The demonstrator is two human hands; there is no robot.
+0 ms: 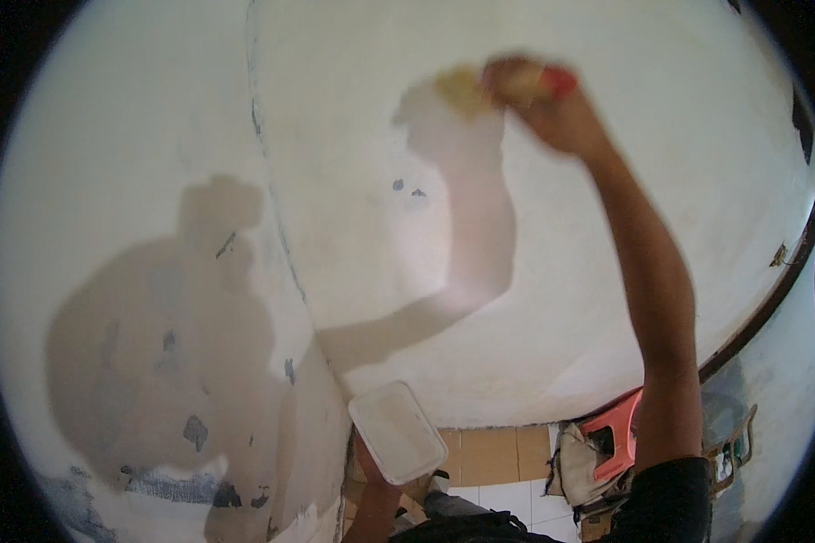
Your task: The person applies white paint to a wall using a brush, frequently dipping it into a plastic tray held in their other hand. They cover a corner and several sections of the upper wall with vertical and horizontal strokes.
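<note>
My right hand [539, 104] is raised high against the white wall [607, 253], blurred with motion. It grips a tool with a red handle [560, 81] and a yellowish blade or pad [460, 89] pressed to the wall. My left hand [371, 471] is low near the corner and holds up a flat white rectangular tray [397, 431]; the hand itself is mostly hidden under it.
Two white walls meet at a corner [285, 244]; the left wall [136, 181] has grey chipped patches. Below are tan and white floor tiles [489, 457], a red plastic stool [618, 434] and a bag or cloth bundle [581, 471].
</note>
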